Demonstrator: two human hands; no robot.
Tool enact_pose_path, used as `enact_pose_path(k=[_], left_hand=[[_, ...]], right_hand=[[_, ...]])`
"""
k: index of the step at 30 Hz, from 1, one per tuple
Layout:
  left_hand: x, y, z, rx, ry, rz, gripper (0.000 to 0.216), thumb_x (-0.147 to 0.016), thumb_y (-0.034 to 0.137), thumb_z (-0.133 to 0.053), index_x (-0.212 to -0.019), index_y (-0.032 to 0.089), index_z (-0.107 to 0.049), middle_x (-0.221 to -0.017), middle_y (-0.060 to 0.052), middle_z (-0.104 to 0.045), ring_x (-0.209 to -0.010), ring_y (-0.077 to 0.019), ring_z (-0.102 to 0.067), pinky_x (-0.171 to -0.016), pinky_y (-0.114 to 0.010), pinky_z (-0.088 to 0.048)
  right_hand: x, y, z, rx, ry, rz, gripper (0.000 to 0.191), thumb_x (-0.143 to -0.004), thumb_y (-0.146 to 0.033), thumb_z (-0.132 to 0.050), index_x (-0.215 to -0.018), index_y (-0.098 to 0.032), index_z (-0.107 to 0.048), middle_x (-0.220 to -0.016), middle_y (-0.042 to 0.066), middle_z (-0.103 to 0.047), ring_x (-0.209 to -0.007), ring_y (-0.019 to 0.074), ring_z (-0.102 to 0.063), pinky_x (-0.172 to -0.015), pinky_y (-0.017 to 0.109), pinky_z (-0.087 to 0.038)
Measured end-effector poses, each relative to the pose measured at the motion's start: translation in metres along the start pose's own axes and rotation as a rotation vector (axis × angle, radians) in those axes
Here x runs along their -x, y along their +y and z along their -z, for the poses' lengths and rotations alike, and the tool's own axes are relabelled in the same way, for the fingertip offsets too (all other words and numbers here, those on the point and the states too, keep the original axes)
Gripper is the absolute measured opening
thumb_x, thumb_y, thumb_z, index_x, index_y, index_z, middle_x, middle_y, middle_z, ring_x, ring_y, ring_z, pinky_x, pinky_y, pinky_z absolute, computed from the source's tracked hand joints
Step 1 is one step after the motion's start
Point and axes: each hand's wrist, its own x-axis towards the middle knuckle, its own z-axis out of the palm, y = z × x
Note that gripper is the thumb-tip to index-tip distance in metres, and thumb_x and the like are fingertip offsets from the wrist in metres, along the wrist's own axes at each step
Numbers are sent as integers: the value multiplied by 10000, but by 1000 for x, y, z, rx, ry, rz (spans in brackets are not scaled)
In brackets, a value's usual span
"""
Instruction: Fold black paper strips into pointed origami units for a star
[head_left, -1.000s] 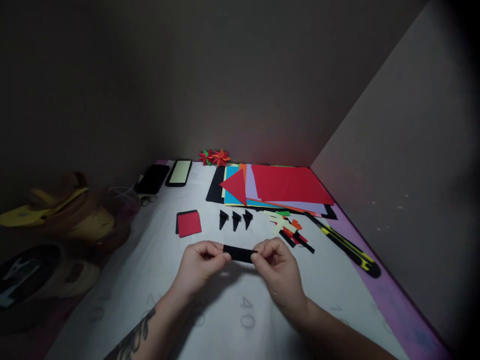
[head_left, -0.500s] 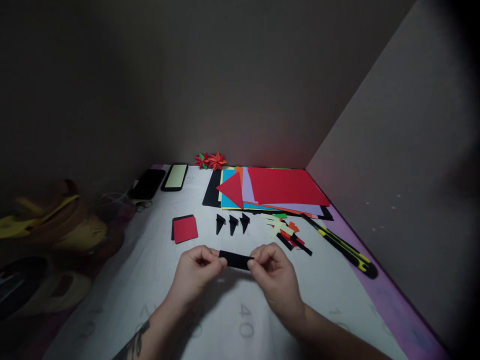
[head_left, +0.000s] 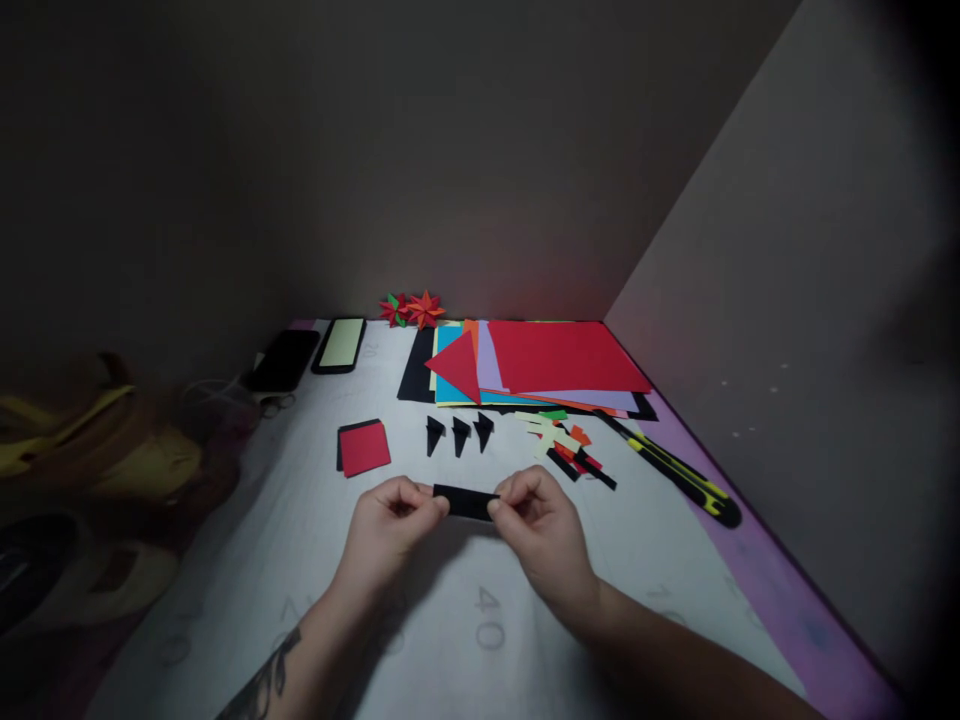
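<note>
While the left hand (head_left: pixel 390 525) pinches one end of a black paper strip (head_left: pixel 465 501), the right hand (head_left: pixel 544 530) pinches the other. Three folded black pieces (head_left: pixel 458 434) lie at twelve o'clock from it.

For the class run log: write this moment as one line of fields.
left hand: pinches strip end | right hand: pinches other end | black paper strip: held above mat | three black folded pieces: beyond it

Two bare forearms without sleeves, left forearm (head_left: pixel 274 675) bearing a dark tattoo, perhaps floral, no rings visible
</note>
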Motion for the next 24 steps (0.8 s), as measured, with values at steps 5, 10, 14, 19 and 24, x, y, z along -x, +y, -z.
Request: enact_pose_path(k=[5,10,14,19,24], left_hand=[[-1,3,1,-28,-155,-8,279,-640,242,-713,-761,198,-466,-542,83,-509,-485,-72,-443,-486,-176,-327],[-2,-5,5,-272,-348,-86,284,-714,198,-622,-969,195,-497,-641,45,-593,-568,-105,-511,-544,-206,-380],[1,-6,0,-225,-339,-56,280,-716,202,-617,-968,184,-496,-625,44,-578,-563,-107,-513,-543,-215,-376],[2,-1,-6,-40,-197,-47,308,-705,242,-642,-949,194,-459,-601,65,-558,-559,-103,-511,-560,-216,-374],[4,-1,-6,-118,-205,-91,285,-727,231,-624,-958,202,-460,-606,72,-542,-568,-101,-501,-563,-217,-367]], right_hand=[[-3,3,0,28,13,-56,161,-714,-163,-612,-695,-219,-463,-675,-32,-524,-627,134,-505,-584,252,-411],[-11,8,0,50,-38,-68,154,-730,-150,-598,-707,-220,-463,-673,-34,-540,-635,134,-510,-610,258,-409],[-13,10,-5,-125,-33,-14,208,-737,-183,-629,-866,-235,-474,-793,-19,-575,-730,141,-550,-688,270,-447],[-6,17,-13,-62,-219,-157,149,-739,-242,-640,-844,-211,-540,-766,-17,-563,-672,130,-517,-611,246,-426],[-1,22,-19,106,-151,-210,185,-724,-244,-613,-606,-199,-477,-561,-55,-459,-546,108,-408,-522,230,-326]])
